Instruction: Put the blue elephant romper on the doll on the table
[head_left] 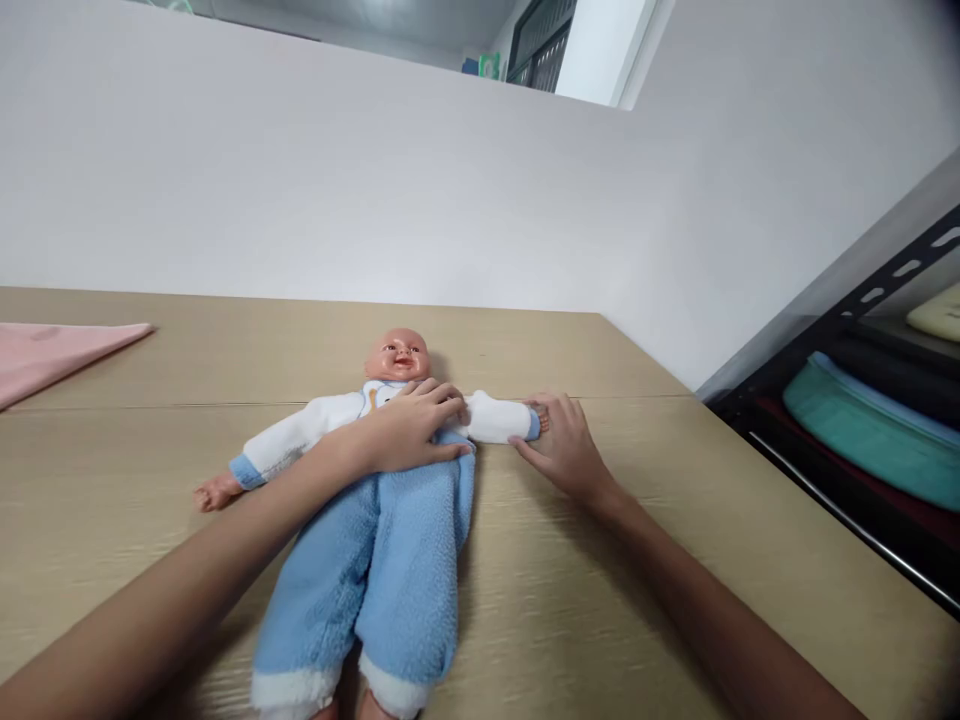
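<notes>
A baby doll in a white and blue fleece outfit lies on its back on the table, head away from me, both arms stretched out sideways. Across its chest rests my left hand, fingers extended toward the shoulder on the right and thumb apart; it covers part of the printed front. At the end of the doll's right-hand-side white sleeve, my right hand has thumb and fingers around the blue cuff. The doll's small fingers poke out there. The feet are cut off by the lower frame edge.
The wooden table meets a white wall behind. A pink cloth lies at the far left. Beyond the table's right edge stands a black metal shelf holding folded teal fabric.
</notes>
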